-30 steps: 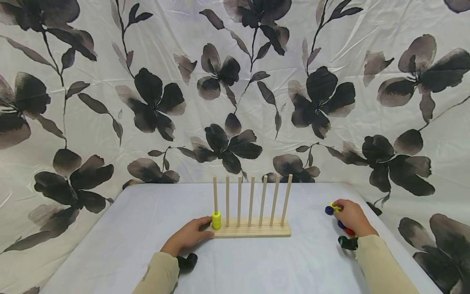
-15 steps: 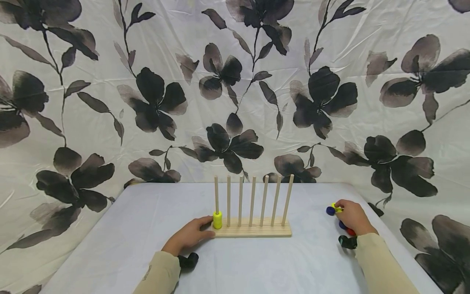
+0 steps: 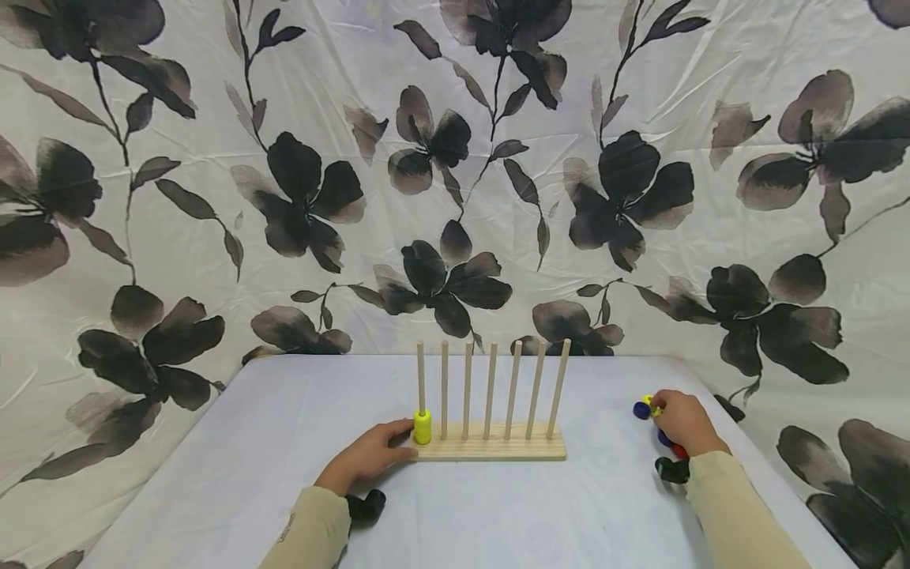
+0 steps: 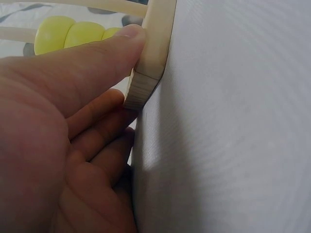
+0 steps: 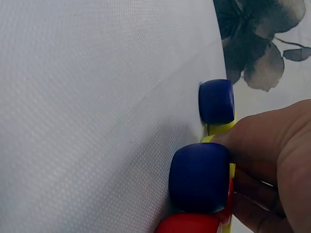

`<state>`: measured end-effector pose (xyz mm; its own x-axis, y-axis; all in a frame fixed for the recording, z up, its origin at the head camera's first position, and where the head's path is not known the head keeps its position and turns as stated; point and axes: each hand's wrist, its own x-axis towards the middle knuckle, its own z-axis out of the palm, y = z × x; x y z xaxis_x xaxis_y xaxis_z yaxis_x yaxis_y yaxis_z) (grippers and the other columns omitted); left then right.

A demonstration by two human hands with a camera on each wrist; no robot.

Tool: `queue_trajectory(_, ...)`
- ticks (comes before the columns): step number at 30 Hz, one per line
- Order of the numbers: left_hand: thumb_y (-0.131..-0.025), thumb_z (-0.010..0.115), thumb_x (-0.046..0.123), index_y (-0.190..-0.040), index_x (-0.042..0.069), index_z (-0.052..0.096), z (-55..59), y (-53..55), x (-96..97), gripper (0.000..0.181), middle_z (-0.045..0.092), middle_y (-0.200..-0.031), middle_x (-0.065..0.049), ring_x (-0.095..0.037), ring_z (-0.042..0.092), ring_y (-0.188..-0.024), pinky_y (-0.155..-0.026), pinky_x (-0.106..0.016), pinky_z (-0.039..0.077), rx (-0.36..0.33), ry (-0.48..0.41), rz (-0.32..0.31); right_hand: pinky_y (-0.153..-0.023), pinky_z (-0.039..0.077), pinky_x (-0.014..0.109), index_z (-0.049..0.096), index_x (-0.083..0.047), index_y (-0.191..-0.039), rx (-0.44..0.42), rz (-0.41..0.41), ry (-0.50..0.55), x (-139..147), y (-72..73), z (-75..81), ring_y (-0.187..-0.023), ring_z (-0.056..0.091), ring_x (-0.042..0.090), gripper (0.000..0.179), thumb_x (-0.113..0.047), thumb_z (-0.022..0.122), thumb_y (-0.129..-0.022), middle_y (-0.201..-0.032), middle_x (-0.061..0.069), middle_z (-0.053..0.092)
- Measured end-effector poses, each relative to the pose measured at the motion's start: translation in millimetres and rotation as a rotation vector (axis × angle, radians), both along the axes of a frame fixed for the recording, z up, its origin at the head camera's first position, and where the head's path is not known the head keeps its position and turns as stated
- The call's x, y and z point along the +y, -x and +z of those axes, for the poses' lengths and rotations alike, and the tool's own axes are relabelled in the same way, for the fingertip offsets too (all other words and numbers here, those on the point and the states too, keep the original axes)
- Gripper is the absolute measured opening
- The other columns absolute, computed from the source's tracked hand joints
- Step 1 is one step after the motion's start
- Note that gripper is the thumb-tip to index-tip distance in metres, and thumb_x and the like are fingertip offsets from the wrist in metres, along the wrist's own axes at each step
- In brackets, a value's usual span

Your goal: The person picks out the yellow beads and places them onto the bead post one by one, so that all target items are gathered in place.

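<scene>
My left hand (image 3: 373, 458) holds the left end of a wooden peg rack (image 3: 490, 454), its thumb on the near edge of the base. Several upright pegs stand in the base. A stack of yellow beads (image 3: 423, 428) sits on the leftmost peg and shows beyond the thumb in the left wrist view. At the table's right side, my right hand (image 3: 686, 419) pinches a yellow bead (image 3: 657, 411) among loose beads. Around it lie a blue bead (image 5: 216, 102), a nearer blue bead (image 5: 199, 177) and a red bead (image 5: 189, 224). The nearer blue bead partly hides the pinch in the right wrist view.
A white cloth covers the table (image 3: 526, 514). Behind it hangs a floral curtain (image 3: 455, 197). Black wrist-worn devices sit by both sleeves, and the table's right edge runs close beside the right forearm.
The head view has shifted very slightly. Both hands stay at their places, the left at the rack's end and the right at the loose beads.
</scene>
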<state>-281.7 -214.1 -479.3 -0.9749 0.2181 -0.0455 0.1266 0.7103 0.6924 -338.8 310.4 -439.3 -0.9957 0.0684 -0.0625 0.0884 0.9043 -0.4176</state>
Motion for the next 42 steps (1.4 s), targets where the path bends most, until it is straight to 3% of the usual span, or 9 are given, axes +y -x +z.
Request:
queue_trajectory(15,-0.086,0.072,0.038,-0.142,0.015,0.050,-0.6,0.5,-0.1,0.065,0.047,-0.149,-0.009,-0.036,0.037,-0.142,-0.115,-0.057,0.031,0.004,0.001,-0.005,-0.095,0.047,0.061,0.061,0.005,-0.119,0.049,0.008,-0.010,3.6,1.0,-5.8,-0.100,0.056,0.039,0.032,-0.007,0.062,-0.089,-0.122,0.031,0.058)
queue_trajectory(29,-0.085,0.072,0.038,-0.141,0.015,0.051,-2.0,1.4,0.7,0.064,0.048,-0.148,-0.009,-0.036,0.037,-0.141,-0.114,-0.057,0.031,0.000,0.012,0.016,-0.097,0.045,0.063,0.062,0.004,-0.118,0.127,0.036,0.001,-10.5,-6.5,7.5,-0.101,0.054,0.040,0.034,-0.010,0.062,-0.087,-0.121,0.030,0.056)
queue_trajectory(42,-0.084,0.074,0.038,-0.141,0.015,0.052,-3.5,2.5,0.3,0.065,0.049,-0.147,-0.009,-0.035,0.038,-0.141,-0.114,-0.056,0.032,0.007,0.008,0.010,-0.099,0.044,0.061,0.065,0.003,-0.116,0.197,0.093,0.007,-29.6,-13.8,16.2,-0.111,0.052,0.043,0.030,-0.007,0.064,-0.087,-0.127,0.028,0.052)
